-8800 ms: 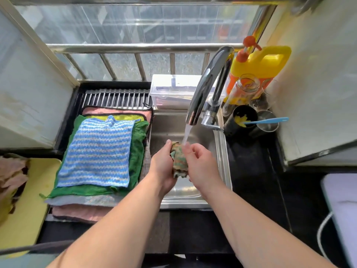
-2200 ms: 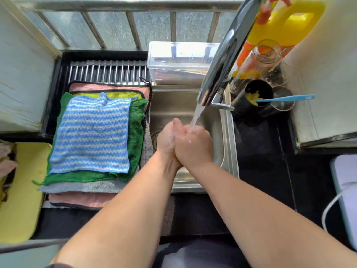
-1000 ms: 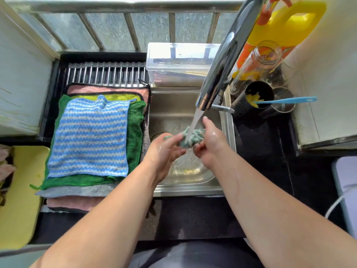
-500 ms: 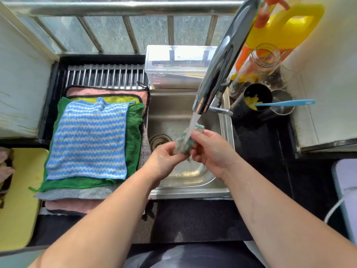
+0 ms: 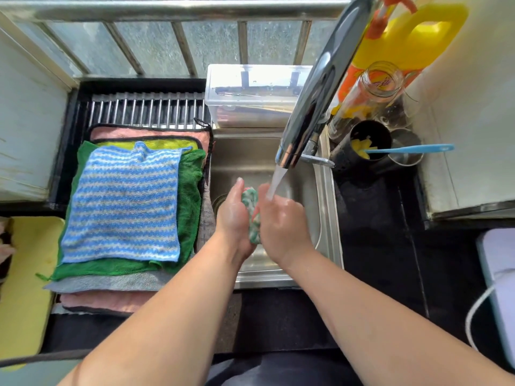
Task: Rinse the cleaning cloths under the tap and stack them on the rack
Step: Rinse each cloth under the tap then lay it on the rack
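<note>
At nine o'clock in the view, the black-framed steel-bar drying rack (image 5: 147, 110) already carries a flat stack. A blue-and-grey zigzag-striped cloth (image 5: 122, 201) lies on top, with a dark green terry cloth (image 5: 191, 188), a grey cloth (image 5: 111, 282) and a pink cloth (image 5: 106, 300) under it. Most of the stacking looks done.

At the centre, over the stainless steel sink (image 5: 326, 218), the left hand (image 5: 234, 215) and the right hand (image 5: 281, 221) at its three o'clock clasp a bunched green-and-white knitted cloth (image 5: 252, 213) between them. Both hands hold it.

The chrome curved tap (image 5: 320, 87) at one o'clock is running, and its water stream (image 5: 276, 179) lands just beside the cloth. I judge this cloth to be mid-rinse, with wringing and laying it on the stack left to do. Whether more cloths are waiting cannot be told.
</note>
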